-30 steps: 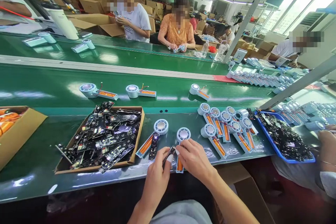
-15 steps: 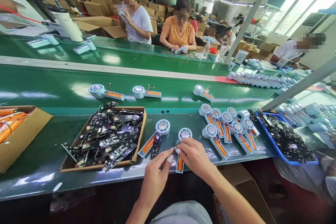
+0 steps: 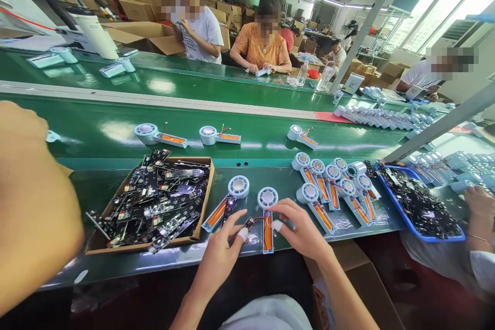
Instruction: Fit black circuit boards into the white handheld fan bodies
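Board [image 3: 248, 224] in the left hand [image 3: 221, 251] points forward-right, its long axis diagonal.

Blue units [image 3: 267, 197]: two are lying front-centre, about eight are clustering rightward, three are resting midway along the green belt [image 3: 263, 132] | circuit boards [image 3: 170, 201] (too heaped for counting): filling one cardboard tray [image 3: 208, 180], one blue tray [image 3: 441, 240] | bottles [image 3: 302, 75]: two are standing

Clothing [image 3: 266, 313] is pale grey, forearms [image 3: 344, 289] are bare, and white covers [image 3: 243, 233] cap both thumbs [image 3: 235, 247].
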Tool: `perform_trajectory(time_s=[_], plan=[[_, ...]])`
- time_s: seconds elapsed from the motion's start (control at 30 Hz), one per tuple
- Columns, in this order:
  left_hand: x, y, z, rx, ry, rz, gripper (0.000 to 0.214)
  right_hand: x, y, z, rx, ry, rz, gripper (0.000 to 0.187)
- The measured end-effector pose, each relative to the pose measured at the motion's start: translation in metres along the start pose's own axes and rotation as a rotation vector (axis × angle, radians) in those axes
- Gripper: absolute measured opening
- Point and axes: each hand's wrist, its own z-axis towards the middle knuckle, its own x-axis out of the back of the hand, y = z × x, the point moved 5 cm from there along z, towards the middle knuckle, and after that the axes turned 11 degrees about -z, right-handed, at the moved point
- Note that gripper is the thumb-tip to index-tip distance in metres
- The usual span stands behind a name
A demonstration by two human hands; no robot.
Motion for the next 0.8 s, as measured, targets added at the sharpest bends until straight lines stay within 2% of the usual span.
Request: perform_trajectory(time_s=[0.1,0.2,0.27,0.37,0.43,0.5,0.57,0.63,0.8], plan=[[-0.005,-0.002,-0.001,0.042,-0.037,-0.045,0.050,-0.003,0.004,-0.012,0.052,-0.074,-0.122,0.042],[-0.009,-0.002,0.001,0.011,-0.062,0.031,0.049,-0.010,0.009,-0.012,0.074,0.023,-0.119,0.026],[-0.010,0.004,0.002,-0.103,-0.045,0.183,0.048,-0.013,0.013,-0.006,0.018,0.143,0.005,0.020],[-0.015,0.015,-0.002,-0.264,-0.056,0.495,0.052,-0.018,0.023,0.005,-0.186,0.242,0.284,0.017],[-0.019,0.018,-0.006,-0.282,-0.089,0.688,0.057,-0.026,0.026,0.011,-0.326,0.219,0.517,0.019],[-0.022,0.020,-0.009,-0.271,-0.113,0.775,0.058,-0.034,0.025,0.014,-0.410,0.168,0.698,0.023],[-0.021,0.022,-0.010,-0.277,-0.108,0.718,0.057,-0.037,0.022,0.014,-0.435,0.140,0.762,0.021],[-0.018,0.023,-0.009,-0.270,-0.058,0.557,0.053,-0.038,0.019,0.012,-0.418,0.149,0.739,0.020],[-0.012,0.013,-0.005,-0.112,0.091,0.218,0.043,-0.037,0.019,0.006,-0.404,0.189,0.654,0.021]])
